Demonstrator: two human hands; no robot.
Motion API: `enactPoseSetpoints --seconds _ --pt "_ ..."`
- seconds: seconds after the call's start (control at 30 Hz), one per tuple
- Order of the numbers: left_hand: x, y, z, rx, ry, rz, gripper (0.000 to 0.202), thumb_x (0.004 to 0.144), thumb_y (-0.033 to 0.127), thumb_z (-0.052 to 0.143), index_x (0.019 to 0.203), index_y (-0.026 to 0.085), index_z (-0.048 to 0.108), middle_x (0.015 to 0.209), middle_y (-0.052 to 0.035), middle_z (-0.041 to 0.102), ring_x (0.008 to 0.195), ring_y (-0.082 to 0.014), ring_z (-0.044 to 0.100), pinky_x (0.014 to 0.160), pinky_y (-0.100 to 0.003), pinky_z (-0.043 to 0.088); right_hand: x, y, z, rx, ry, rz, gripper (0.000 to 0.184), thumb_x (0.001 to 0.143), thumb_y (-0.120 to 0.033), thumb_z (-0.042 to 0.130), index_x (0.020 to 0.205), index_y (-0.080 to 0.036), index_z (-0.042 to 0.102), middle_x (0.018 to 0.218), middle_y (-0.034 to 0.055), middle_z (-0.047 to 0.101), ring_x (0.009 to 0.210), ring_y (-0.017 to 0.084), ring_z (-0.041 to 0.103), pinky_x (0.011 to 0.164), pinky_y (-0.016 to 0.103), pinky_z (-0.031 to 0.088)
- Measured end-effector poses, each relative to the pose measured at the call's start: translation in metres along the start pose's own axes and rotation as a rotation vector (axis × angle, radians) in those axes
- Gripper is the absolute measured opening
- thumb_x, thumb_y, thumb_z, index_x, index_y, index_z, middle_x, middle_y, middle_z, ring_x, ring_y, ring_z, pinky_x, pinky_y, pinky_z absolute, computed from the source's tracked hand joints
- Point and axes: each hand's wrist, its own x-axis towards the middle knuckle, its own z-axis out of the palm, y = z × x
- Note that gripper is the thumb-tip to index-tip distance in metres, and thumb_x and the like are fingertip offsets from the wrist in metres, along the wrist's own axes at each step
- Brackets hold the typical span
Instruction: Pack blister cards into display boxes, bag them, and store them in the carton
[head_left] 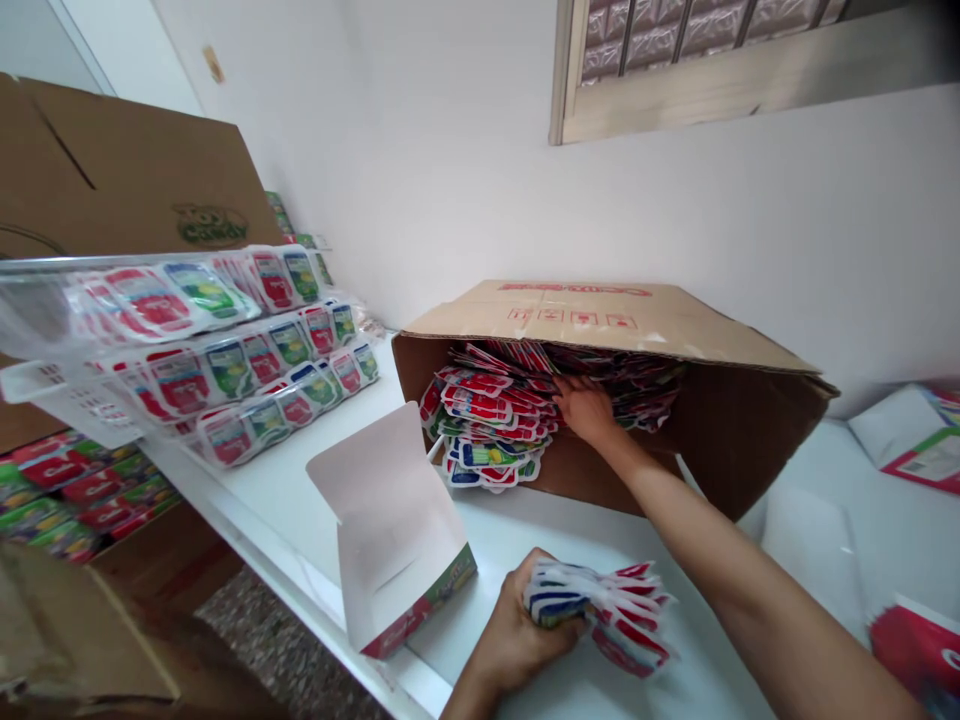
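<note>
Gripped in left hand point(521, 635): fanned packets point(611, 615), light, slick; pinch at bunched end. Right hand point(586, 408) on stack point(487, 425) in carton point(600, 320), closure unclear.

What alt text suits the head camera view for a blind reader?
A person's right hand reaches into a cardboard box on its side, full of colourful packets, while the left hand grips a bunch of them near an open carton on a white table.
</note>
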Motion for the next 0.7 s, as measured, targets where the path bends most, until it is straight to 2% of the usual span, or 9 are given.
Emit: enactPoseSetpoints --seconds 0.07,0.13,0.2,0.3,0.47,0.57,0.63,0.7 --pt "-0.001 0.002 0.001 -0.023 0.008 -0.003 0.031 0.065 0.012 0.075 0.087 0.016 0.052 0.087 -0.0036 0.069 0.076 -0.015 0.061 0.069 -0.022 0.045 0.015 0.001 0.006 -0.001 0.012 -0.016 0.032 0.093 -0.034 0.057 0.121 -0.018 0.056 0.124 0.0085 0.057 0.105 0.021 0.06 0.088 0.043 0.052" --pt "-0.002 0.005 0.001 -0.05 0.013 -0.014 0.035 0.065 0.013 0.076 0.093 0.015 0.055 0.092 -0.0054 0.07 0.08 -0.0168 0.063 0.073 -0.024 0.047 0.008 0.006 0.006 0.019 0.022 -0.023 0.031 0.093 -0.034 0.056 0.119 -0.018 0.058 0.125 0.0087 0.058 0.107 0.022 0.059 0.091 0.045 0.05" --pt "-0.001 0.008 0.002 -0.064 0.0 -0.019 0.038 0.065 0.015 0.076 0.099 0.014 0.058 0.095 -0.0075 0.071 0.086 -0.0195 0.065 0.078 -0.026 0.049 -0.018 0.014 0.0 0.057 0.034 -0.019 0.027 0.094 -0.033 0.053 0.116 -0.019 0.061 0.127 0.0088 0.059 0.114 0.023 0.056 0.099 0.047 0.044" --pt "0.001 0.01 0.001 -0.042 -0.039 -0.007 0.036 0.068 0.019 0.077 0.101 0.013 0.064 0.1 -0.0093 0.072 0.094 -0.0234 0.066 0.085 -0.029 0.049 -0.076 0.023 -0.012 0.145 0.048 0.03 0.029 0.095 -0.034 0.047 0.113 -0.022 0.066 0.12 0.0073 0.066 0.116 0.024 0.057 0.103 0.044 0.04" --pt "0.005 0.005 0.0 -0.005 -0.045 0.01 0.037 0.07 0.023 0.077 0.104 0.014 0.064 0.104 -0.0094 0.071 0.098 -0.0246 0.066 0.089 -0.033 0.05 -0.168 0.01 -0.023 0.339 0.038 0.207 0.039 0.093 -0.048 0.046 0.106 -0.018 0.068 0.095 0.0076 0.074 0.086 0.023 0.067 0.079 0.036 0.053" --pt "0.006 0.003 -0.001 0.063 -0.017 0.037 0.042 0.071 0.026 0.077 0.108 0.014 0.063 0.11 -0.0108 0.068 0.1 -0.0253 0.065 0.092 -0.035 0.049 -0.198 -0.005 -0.03 0.558 -0.018 0.26 0.043 0.094 -0.048 0.045 0.115 -0.017 0.065 0.1 0.0084 0.073 0.088 0.023 0.068 0.079 0.035 0.054" --pt "0.006 0.002 -0.002 0.142 0.059 0.096 0.051 0.065 0.026 0.081 0.112 0.016 0.062 0.126 -0.0117 0.059 0.112 -0.0276 0.059 0.101 -0.038 0.043 -0.209 -0.013 -0.038 0.764 -0.091 0.289 0.043 0.091 -0.048 0.051 0.119 -0.018 0.063 0.108 0.0089 0.072 0.094 0.024 0.067 0.087 0.037 0.052" --pt "0.005 0.001 -0.002 0.197 0.134 0.144 0.06 0.059 0.025 0.084 0.114 0.018 0.061 0.138 -0.0108 0.049 0.125 -0.0301 0.049 0.108 -0.04 0.035 -0.218 -0.017 -0.043 0.92 -0.194 0.317 0.042 0.088 -0.049 0.057 0.116 -0.019 0.066 0.109 0.0091 0.071 0.096 0.025 0.066 0.091 0.039 0.05"
